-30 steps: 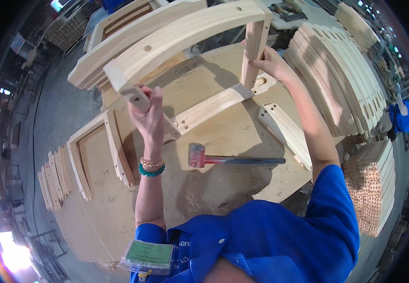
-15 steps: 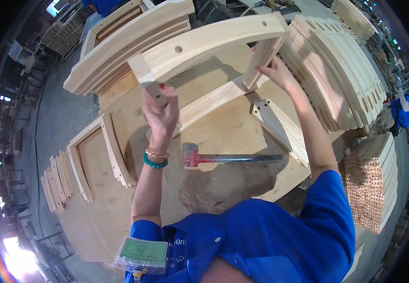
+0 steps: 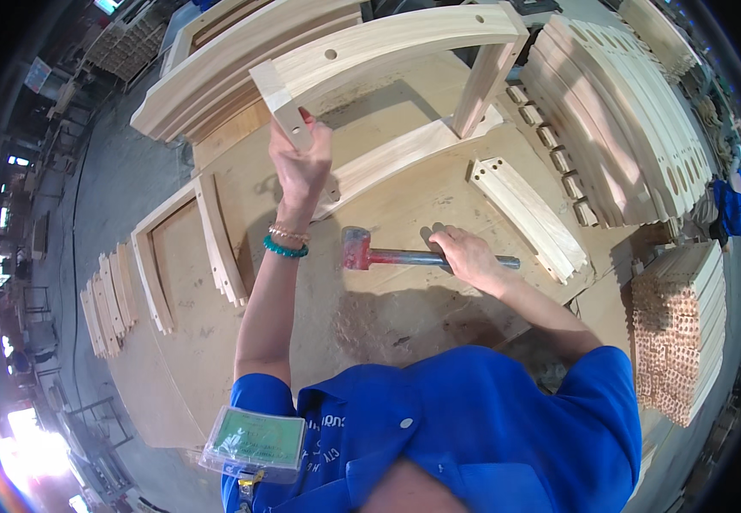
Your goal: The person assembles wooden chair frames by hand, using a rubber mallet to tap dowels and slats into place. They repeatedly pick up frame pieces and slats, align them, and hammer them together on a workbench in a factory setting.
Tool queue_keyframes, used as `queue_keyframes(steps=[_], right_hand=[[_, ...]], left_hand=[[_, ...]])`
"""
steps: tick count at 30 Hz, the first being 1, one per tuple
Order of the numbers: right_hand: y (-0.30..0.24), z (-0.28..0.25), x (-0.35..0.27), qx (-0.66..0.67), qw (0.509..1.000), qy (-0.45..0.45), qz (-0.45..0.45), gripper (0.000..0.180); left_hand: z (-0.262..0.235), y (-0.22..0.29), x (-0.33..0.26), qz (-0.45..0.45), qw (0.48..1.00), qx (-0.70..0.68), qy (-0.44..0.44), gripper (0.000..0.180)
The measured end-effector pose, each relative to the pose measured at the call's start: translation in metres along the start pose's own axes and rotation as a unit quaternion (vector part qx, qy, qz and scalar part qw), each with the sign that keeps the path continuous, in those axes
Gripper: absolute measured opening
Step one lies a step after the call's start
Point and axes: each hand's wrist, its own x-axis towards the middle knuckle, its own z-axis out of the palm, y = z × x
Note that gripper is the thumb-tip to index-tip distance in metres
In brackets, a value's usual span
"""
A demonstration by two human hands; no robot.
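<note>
A pale wooden frame (image 3: 396, 44) with a curved, drilled upper rail stands on the worktable. My left hand (image 3: 304, 167) is closed around its left-hand end piece. The frame's right post (image 3: 483, 90) meets a lower curved rail (image 3: 396, 162) that lies along the tabletop. Nearer to me is a mallet (image 3: 356, 250) with a worn red and grey head and a long dark handle. Over that handle my right hand (image 3: 470, 259) is curled, gripping it towards its far-right end. Just beyond the right hand lie loose drilled wooden pieces (image 3: 528, 218) side by side.
Several curved slats (image 3: 610, 128) are stacked on edge at the right. Below them stands a pile of wooden parts (image 3: 678, 329). Another wooden assembly (image 3: 238, 64) sits at the back left, and a smaller frame (image 3: 152, 248) leans at the left. A person in blue (image 3: 736, 205) is far right.
My right hand has left the frame's right post and come down onto the mallet's handle. The left hand keeps its hold on the frame. The whole view has shifted slightly.
</note>
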Motion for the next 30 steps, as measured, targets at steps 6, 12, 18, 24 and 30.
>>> queue_keyframes(steps=[6,12,18,24,30], right_hand=[[-0.006,0.002,-0.013,0.102,0.992,0.050,-0.047,0.026],[-0.012,0.004,-0.028,0.135,0.991,0.004,-0.002,0.029],[-0.046,-0.121,-0.044,0.352,0.920,-0.114,0.132,0.032],[-0.072,-0.299,-0.064,0.515,0.818,0.256,-0.036,0.040],[0.004,-0.237,-0.002,0.267,0.909,0.318,0.038,0.039]], left_hand=[[-0.007,-0.005,-0.005,0.000,1.000,-0.009,0.020,0.018],[-0.003,-0.009,-0.013,0.005,1.000,0.001,0.023,0.015],[-0.003,-0.022,-0.009,-0.021,0.997,-0.051,0.044,0.020],[-0.005,-0.021,-0.011,-0.015,0.999,-0.031,0.038,0.021],[0.007,-0.013,-0.005,-0.009,0.999,-0.020,0.029,0.020]])
